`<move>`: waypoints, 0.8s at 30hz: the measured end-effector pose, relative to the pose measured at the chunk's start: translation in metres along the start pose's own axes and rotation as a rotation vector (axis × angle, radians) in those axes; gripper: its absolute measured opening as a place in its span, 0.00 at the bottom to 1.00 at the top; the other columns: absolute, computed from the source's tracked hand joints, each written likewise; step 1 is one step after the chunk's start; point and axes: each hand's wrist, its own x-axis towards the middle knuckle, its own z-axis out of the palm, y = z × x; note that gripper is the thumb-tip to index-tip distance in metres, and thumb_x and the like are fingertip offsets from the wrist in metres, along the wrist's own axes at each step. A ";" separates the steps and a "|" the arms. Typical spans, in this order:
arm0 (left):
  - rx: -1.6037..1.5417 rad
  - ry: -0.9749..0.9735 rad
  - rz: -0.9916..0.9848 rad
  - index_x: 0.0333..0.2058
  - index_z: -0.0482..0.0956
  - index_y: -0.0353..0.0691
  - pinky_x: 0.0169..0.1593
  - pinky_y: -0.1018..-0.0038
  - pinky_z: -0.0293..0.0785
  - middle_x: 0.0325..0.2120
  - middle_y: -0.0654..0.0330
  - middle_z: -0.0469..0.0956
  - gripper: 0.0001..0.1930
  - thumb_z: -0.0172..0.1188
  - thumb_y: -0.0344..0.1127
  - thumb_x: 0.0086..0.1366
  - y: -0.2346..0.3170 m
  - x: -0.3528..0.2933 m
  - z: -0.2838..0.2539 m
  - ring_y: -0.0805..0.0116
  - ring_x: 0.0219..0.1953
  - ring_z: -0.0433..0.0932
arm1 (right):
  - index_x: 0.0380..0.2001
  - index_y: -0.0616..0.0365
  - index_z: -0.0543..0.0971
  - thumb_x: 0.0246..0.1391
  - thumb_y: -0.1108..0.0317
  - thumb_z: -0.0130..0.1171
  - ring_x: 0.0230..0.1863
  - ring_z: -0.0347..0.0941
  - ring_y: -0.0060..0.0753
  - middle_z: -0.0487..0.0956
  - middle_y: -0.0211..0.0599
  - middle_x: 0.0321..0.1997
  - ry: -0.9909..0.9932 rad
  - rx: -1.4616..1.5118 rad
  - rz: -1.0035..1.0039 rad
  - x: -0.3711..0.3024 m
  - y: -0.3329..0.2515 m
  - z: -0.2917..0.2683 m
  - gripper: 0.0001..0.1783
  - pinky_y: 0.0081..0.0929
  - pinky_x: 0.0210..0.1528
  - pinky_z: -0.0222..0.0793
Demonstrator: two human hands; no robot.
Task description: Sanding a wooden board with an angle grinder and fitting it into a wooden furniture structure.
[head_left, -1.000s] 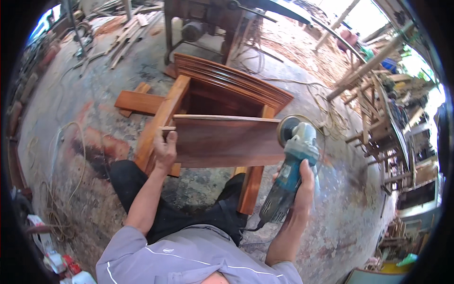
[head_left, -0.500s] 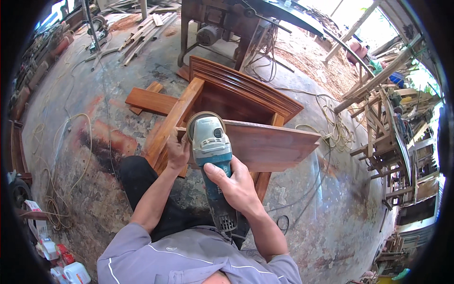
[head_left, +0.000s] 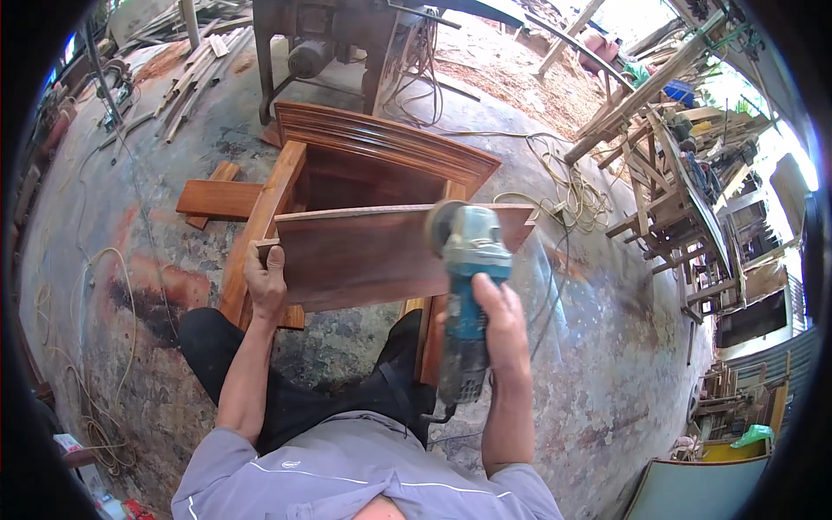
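My right hand (head_left: 505, 325) is wrapped round the body of a teal and grey angle grinder (head_left: 468, 316). The grinder's round disc (head_left: 444, 227) sits at the top edge of a brown wooden board (head_left: 364, 260), toward its right end; blur hides whether they touch. My left hand (head_left: 267, 282) grips the board's left end, thumb on the near face. Behind and beneath the board stands a varnished wooden frame (head_left: 260, 234) with a moulded cornice (head_left: 381, 143) along its far side.
Loose varnished wood pieces (head_left: 221, 198) lie left of the frame. A machine with a motor (head_left: 310, 59) stands at the far side. Coiled cable (head_left: 568, 186) lies to the right, near a wooden rack (head_left: 676, 191). Another cord (head_left: 130, 295) trails over the floor at left.
The grinder has moved right along the board, from near my left hand toward the far end. My left hand still holds the board's left end. The whole view has shifted.
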 end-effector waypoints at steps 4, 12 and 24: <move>0.055 -0.009 0.037 0.38 0.72 0.38 0.40 0.76 0.66 0.30 0.67 0.71 0.15 0.57 0.46 0.74 -0.001 0.001 -0.001 0.77 0.34 0.66 | 0.43 0.63 0.76 0.66 0.44 0.53 0.25 0.81 0.30 0.81 0.38 0.28 0.144 0.169 -0.029 0.019 0.007 -0.049 0.28 0.29 0.30 0.79; 0.030 0.012 0.081 0.38 0.72 0.38 0.38 0.75 0.67 0.28 0.66 0.71 0.18 0.59 0.49 0.72 -0.012 0.003 -0.004 0.76 0.33 0.68 | 0.39 0.64 0.75 0.63 0.36 0.51 0.23 0.80 0.35 0.79 0.40 0.27 0.375 0.337 -0.058 0.043 0.002 -0.096 0.34 0.31 0.26 0.80; 0.062 0.022 0.081 0.37 0.73 0.37 0.37 0.73 0.69 0.28 0.62 0.74 0.17 0.60 0.48 0.72 -0.013 0.003 0.000 0.73 0.32 0.71 | 0.50 0.65 0.75 0.61 0.55 0.60 0.33 0.81 0.30 0.81 0.38 0.35 -0.272 0.151 0.017 -0.007 0.003 0.054 0.24 0.29 0.35 0.78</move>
